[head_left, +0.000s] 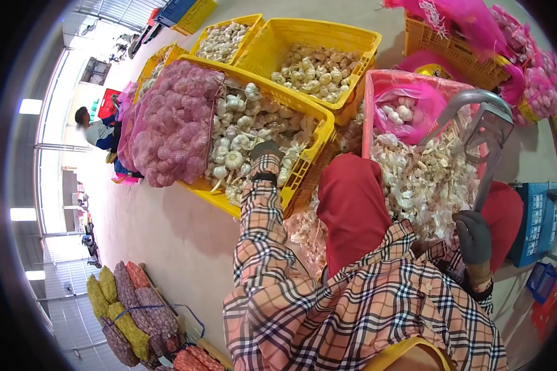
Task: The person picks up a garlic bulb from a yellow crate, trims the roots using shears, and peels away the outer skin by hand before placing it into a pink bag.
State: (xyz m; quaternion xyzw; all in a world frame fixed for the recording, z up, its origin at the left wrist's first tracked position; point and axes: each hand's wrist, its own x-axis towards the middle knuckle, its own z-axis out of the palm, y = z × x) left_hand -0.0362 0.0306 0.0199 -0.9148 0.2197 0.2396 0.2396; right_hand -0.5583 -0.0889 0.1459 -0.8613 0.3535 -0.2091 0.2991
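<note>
My left hand (267, 150), in a dark glove, reaches into a yellow crate (309, 167) and touches the loose garlic bulbs (234, 159). Its fingers are mostly hidden, so whether it holds a bulb cannot be seen. My right hand (473, 236), in a grey glove, is closed around the lower end of a metal lever (490, 179). That lever belongs to a metal tool (486, 123) at the right side of a pink crate (368, 99). Garlic stems and skins (424, 179) fill the crate, and an open pink bag (408, 117) with trimmed bulbs lies at its far end.
A mesh sack of garlic (173, 120) lies over the yellow crate's left side. More yellow crates (359, 40) stand behind. Filled sacks (130, 297) are at lower left, a blue box (529, 222) at right. Another person (99, 133) is at far left.
</note>
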